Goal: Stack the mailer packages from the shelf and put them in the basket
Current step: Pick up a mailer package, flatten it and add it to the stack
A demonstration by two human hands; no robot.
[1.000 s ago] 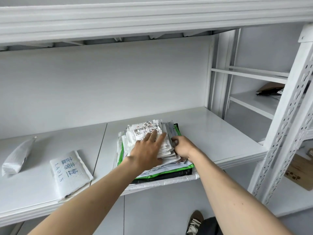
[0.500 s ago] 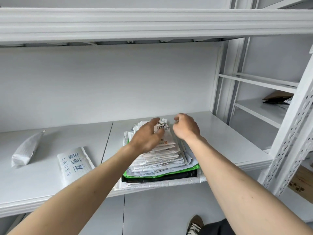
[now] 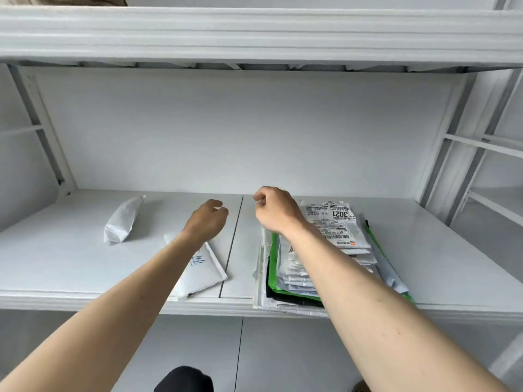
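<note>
Right now I see both hands raised over the white shelf [image 3: 424,250], neither holding anything. My left hand [image 3: 208,220] hangs with its fingers loosely curled, above the far end of a flat white mailer [image 3: 202,271] that lies at the shelf's front edge, just left of the seam. My right hand [image 3: 276,209] is also loosely curled and empty, over the back left corner of the stack of mailers [image 3: 334,250], which sits right of the seam and overhangs the front edge. A crumpled white pouch [image 3: 121,220] lies toward the shelf's left side, well apart from the stack.
</note>
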